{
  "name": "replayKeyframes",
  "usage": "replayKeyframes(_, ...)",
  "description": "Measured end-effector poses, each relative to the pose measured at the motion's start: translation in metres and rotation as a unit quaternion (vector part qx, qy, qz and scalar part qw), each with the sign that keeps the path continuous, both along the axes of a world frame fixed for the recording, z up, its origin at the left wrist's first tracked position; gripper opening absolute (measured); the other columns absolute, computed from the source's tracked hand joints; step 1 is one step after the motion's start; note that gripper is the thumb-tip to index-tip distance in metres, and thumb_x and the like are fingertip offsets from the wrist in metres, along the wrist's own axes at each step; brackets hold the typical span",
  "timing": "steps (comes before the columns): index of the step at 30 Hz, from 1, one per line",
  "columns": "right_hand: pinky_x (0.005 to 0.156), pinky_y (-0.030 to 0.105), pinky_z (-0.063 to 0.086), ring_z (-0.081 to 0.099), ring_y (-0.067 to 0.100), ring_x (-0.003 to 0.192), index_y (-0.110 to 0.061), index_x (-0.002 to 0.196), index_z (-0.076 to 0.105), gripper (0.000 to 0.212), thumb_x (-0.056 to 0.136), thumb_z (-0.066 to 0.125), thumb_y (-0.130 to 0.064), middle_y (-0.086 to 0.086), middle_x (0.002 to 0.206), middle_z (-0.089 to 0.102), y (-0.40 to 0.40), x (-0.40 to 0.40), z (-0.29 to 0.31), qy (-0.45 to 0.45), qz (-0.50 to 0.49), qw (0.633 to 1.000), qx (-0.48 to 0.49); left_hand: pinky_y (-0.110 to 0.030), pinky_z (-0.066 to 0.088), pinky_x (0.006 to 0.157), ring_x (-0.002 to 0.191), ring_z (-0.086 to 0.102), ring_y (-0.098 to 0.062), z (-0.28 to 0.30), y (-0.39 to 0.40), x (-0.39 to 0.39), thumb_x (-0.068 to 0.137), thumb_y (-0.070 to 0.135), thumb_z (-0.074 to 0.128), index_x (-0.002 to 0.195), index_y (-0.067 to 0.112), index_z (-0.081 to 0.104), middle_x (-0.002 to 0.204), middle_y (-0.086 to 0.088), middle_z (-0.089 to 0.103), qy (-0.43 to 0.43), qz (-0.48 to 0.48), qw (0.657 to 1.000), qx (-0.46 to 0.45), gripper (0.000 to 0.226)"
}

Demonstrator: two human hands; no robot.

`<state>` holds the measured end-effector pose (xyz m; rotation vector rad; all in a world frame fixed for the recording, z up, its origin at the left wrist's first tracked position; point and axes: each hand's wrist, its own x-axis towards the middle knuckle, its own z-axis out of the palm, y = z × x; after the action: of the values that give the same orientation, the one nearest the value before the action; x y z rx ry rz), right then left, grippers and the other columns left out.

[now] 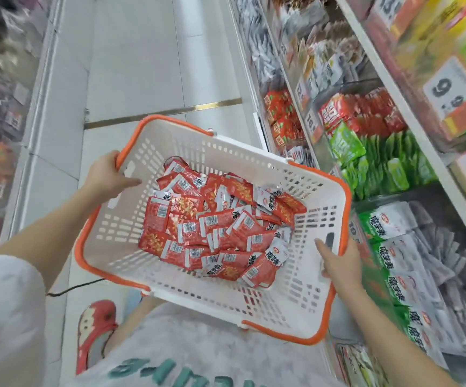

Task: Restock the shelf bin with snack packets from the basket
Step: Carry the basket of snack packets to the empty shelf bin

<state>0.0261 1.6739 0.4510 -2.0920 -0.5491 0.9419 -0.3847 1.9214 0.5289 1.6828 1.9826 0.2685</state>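
A white plastic basket [120,227] with slotted walls and an orange rim is held over the aisle floor [131,65], carrying a loose heap of small glossy red-and-white snack packets [215,224], many showing barcodes. The left hand [108,177] grips the basket's near-left end, thumb over the rim and fingers inside the wall; the right hand [338,261] grips the opposite end by its cut-out handle. To the right, shelf bins [371,174] hold green, red and white packets, somewhat blurred.
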Motion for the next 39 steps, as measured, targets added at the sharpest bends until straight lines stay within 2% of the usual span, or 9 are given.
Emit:
replayKeyframes(6, 0.071, 0.053, 0.057, 0.066, 0.026, 0.086, -0.028, 0.107, 0.054, 0.031, 0.082, 0.071, -0.035, -0.001, 0.098, 0.067, 0.02, -0.006, -0.009, -0.012, -0.062, 0.998, 0.009, -0.045, 0.051, 0.061, 0.064, 0.055, -0.031, 0.001, 0.073, 0.026, 0.066, 0.021, 0.085, 0.094, 0.007, 0.052, 0.072, -0.007, 0.053, 0.009, -0.065, 0.998, 0.013, 0.045)
replayKeyframes(11, 0.046, 0.033, 0.05, 0.059, 0.025, 0.059, -0.017, 0.105, 0.056, 0.025, 0.086, 0.068, -0.029, 0.006, 0.085, 0.066, 0.033, -0.035, -0.02, -0.022, -0.144, 0.989, -0.011, -0.039, 0.048, 0.057, 0.056, 0.053, -0.029, -0.028, 0.136, 0.048, 0.066, 0.023, 0.086, 0.095, 0.006, 0.054, 0.071, -0.011, 0.057, 0.027, -0.154, 0.988, -0.019, 0.046)
replayKeyframes(14, 0.038, 0.029, 0.044, 0.052, 0.024, 0.046, -0.015, 0.1, 0.054, 0.026, 0.084, 0.07, -0.028, 0.009, 0.077, 0.062, 0.042, -0.065, -0.027, -0.033, -0.226, 0.973, -0.027, -0.032, 0.043, 0.048, 0.048, 0.054, -0.027, -0.05, 0.179, 0.07, 0.068, 0.025, 0.084, 0.095, 0.005, 0.051, 0.073, -0.016, 0.06, 0.024, -0.22, 0.974, -0.05, 0.047)
replayKeyframes(17, 0.034, 0.022, 0.039, 0.052, 0.02, 0.047, -0.014, 0.103, 0.054, 0.028, 0.085, 0.07, -0.027, 0.006, 0.074, 0.059, 0.046, -0.102, -0.026, -0.05, -0.303, 0.95, -0.049, -0.03, 0.042, 0.044, 0.05, 0.057, -0.03, -0.065, 0.216, 0.095, 0.071, 0.026, 0.083, 0.096, 0.005, 0.049, 0.077, -0.016, 0.059, 0.02, -0.297, 0.951, -0.081, 0.047)
replayKeyframes(21, 0.038, 0.024, 0.041, 0.053, 0.021, 0.053, -0.014, 0.099, 0.053, 0.027, 0.085, 0.07, -0.031, 0.005, 0.072, 0.058, 0.042, -0.155, -0.028, -0.056, -0.416, 0.904, -0.081, -0.038, 0.048, 0.061, 0.07, 0.062, -0.035, -0.085, 0.248, 0.131, 0.068, 0.031, 0.083, 0.094, 0.01, 0.048, 0.084, -0.014, 0.063, 0.009, -0.398, 0.915, -0.071, 0.048)
replayKeyframes(25, 0.045, 0.03, 0.045, 0.055, 0.024, 0.055, -0.017, 0.096, 0.053, 0.024, 0.085, 0.07, -0.031, 0.006, 0.074, 0.059, 0.021, -0.191, -0.029, -0.076, -0.478, 0.869, -0.1, -0.034, 0.04, 0.054, 0.07, 0.058, -0.034, -0.098, 0.235, 0.153, 0.068, 0.028, 0.084, 0.087, 0.011, 0.045, 0.077, -0.008, 0.057, -0.032, -0.452, 0.888, -0.079, 0.047)
replayKeyframes(29, 0.059, 0.044, 0.053, 0.057, 0.028, 0.063, -0.017, 0.084, 0.05, 0.028, 0.083, 0.071, -0.034, 0.003, 0.069, 0.056, -0.015, -0.207, -0.044, -0.09, -0.511, 0.842, -0.144, -0.029, 0.035, 0.048, 0.068, 0.055, -0.03, -0.117, 0.196, 0.16, 0.07, 0.027, 0.083, 0.084, 0.008, 0.045, 0.072, -0.007, 0.055, -0.048, -0.465, 0.879, -0.09, 0.045)
replayKeyframes(34, 0.051, 0.031, 0.037, 0.053, 0.022, 0.061, -0.008, 0.085, 0.047, 0.029, 0.086, 0.068, -0.028, 0.005, 0.067, 0.052, -0.065, -0.216, -0.086, -0.061, -0.519, 0.837, -0.165, -0.026, 0.036, 0.048, 0.062, 0.051, -0.021, -0.163, 0.138, 0.164, 0.073, 0.028, 0.081, 0.091, 0.003, 0.048, 0.074, -0.011, 0.057, -0.023, -0.461, 0.88, -0.109, 0.046)
replayKeyframes(39, 0.053, 0.044, 0.047, 0.051, 0.037, 0.054, -0.008, 0.079, 0.039, 0.04, 0.085, 0.068, -0.035, 0.015, 0.065, 0.044, -0.111, -0.226, -0.138, -0.015, -0.52, 0.827, -0.212, -0.028, 0.032, 0.045, 0.057, 0.051, -0.02, -0.214, 0.079, 0.155, 0.076, 0.027, 0.078, 0.087, 0.007, 0.044, 0.066, -0.004, 0.052, 0.009, -0.454, 0.884, -0.116, 0.041)
